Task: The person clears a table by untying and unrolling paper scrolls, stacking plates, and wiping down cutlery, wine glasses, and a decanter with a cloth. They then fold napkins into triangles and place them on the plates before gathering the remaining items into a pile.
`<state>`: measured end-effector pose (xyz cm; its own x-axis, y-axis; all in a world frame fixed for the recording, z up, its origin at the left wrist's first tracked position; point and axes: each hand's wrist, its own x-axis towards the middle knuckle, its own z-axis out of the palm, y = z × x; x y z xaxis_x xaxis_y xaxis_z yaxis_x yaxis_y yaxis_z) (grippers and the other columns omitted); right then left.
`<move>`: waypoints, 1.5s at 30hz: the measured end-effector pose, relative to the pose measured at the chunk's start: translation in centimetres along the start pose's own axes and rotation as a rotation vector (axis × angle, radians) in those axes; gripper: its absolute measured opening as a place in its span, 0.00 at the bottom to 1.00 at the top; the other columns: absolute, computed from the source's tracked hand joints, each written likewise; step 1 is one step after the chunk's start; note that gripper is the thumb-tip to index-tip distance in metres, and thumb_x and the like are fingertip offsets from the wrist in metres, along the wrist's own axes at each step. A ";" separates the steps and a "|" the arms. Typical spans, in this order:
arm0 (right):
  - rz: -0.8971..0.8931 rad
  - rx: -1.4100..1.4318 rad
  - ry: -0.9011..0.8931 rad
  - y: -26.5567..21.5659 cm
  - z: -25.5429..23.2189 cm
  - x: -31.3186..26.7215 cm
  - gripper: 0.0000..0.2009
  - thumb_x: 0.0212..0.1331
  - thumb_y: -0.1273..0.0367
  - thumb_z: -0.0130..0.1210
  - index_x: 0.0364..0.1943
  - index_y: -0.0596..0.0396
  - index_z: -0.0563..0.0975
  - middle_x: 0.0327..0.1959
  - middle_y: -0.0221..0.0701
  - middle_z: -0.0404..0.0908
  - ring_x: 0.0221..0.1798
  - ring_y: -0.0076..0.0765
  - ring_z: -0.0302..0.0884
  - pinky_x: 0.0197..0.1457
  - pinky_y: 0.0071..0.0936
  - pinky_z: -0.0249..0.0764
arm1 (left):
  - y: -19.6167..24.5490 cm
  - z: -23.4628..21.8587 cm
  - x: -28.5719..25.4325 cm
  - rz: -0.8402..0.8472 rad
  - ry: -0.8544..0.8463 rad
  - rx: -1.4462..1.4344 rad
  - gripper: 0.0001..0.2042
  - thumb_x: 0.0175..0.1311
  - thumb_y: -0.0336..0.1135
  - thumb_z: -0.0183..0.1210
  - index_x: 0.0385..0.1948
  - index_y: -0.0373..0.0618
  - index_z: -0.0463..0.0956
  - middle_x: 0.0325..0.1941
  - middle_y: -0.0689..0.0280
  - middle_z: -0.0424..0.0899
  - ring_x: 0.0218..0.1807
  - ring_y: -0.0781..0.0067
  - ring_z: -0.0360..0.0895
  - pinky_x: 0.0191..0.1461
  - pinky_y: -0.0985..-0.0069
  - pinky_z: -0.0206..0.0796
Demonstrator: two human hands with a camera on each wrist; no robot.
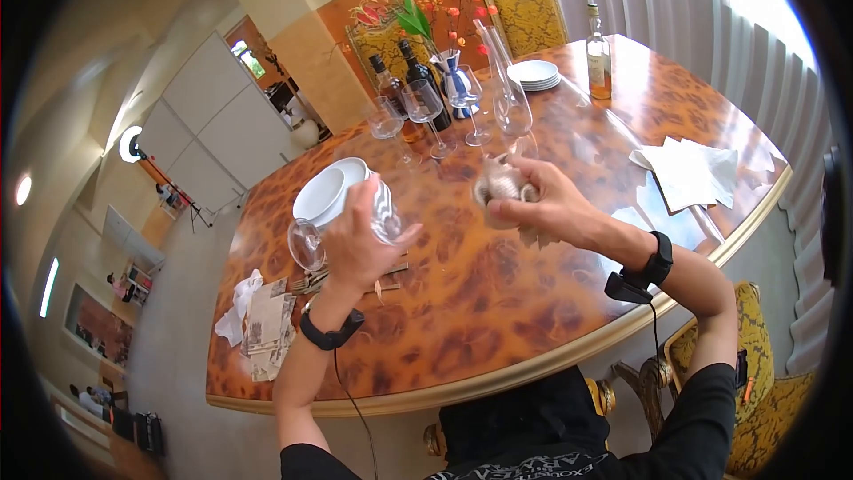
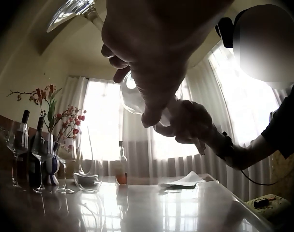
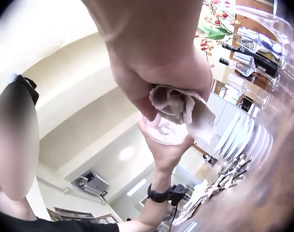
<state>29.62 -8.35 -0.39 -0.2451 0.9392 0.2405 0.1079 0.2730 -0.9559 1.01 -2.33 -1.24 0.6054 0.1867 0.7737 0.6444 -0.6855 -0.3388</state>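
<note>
In the head view my left hand (image 1: 357, 240) grips a clear stemmed glass (image 1: 386, 217) round its bowl, tilted so that its foot points to the left. The left wrist view shows the same glass (image 2: 132, 96) with its foot at the top left, partly hidden by the left hand (image 2: 156, 53). My right hand (image 1: 555, 200) holds a crumpled light cloth (image 1: 504, 185) between thumb and fingers, to the right of the glass. A gap separates cloth and glass in the head view. The cloth (image 3: 188, 111) hangs from the right hand (image 3: 161, 67) in the right wrist view.
Several wine glasses (image 1: 422, 104), bottles (image 1: 599, 67), a carafe (image 1: 512, 111) and a flower vase stand at the back of the table (image 1: 444, 329). White plates (image 1: 318, 196), cutlery and printed napkins (image 1: 267, 329) lie left; white cloths (image 1: 689, 173) lie right.
</note>
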 end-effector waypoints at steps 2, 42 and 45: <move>0.012 -0.050 0.055 1.8 -1.0 0.8 0.15 0.55 0.65 0.62 0.43 0.57 0.76 0.29 0.28 0.78 0.29 0.22 0.76 0.31 0.23 0.73 | -1.4 0.4 -0.4 -0.469 0.018 -0.310 0.48 0.39 0.40 0.78 0.65 0.45 0.55 0.50 0.57 0.78 0.39 0.67 0.82 0.36 0.73 0.75; -0.196 -0.137 0.547 2.6 -16.9 13.3 0.56 0.48 0.44 0.67 0.71 0.62 0.46 0.56 0.53 0.73 0.55 0.46 0.78 0.55 0.44 0.75 | -0.3 2.2 0.5 -0.946 -0.010 -1.564 0.14 0.75 0.39 0.48 0.30 0.41 0.74 0.36 0.58 0.83 0.37 0.71 0.80 0.44 0.75 0.72; -0.166 -0.157 0.658 7.4 -20.9 18.4 0.57 0.46 0.45 0.69 0.71 0.61 0.46 0.56 0.53 0.73 0.55 0.47 0.78 0.53 0.43 0.75 | -1.3 1.9 0.2 -1.007 0.029 -1.559 0.14 0.74 0.39 0.48 0.29 0.41 0.75 0.35 0.59 0.82 0.37 0.71 0.80 0.43 0.75 0.72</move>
<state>46.09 15.33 0.44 0.3589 0.8000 0.4808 0.2695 0.4043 -0.8740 1.14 -0.02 -1.69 0.2960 0.8852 0.3589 -0.2576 -0.2879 0.9224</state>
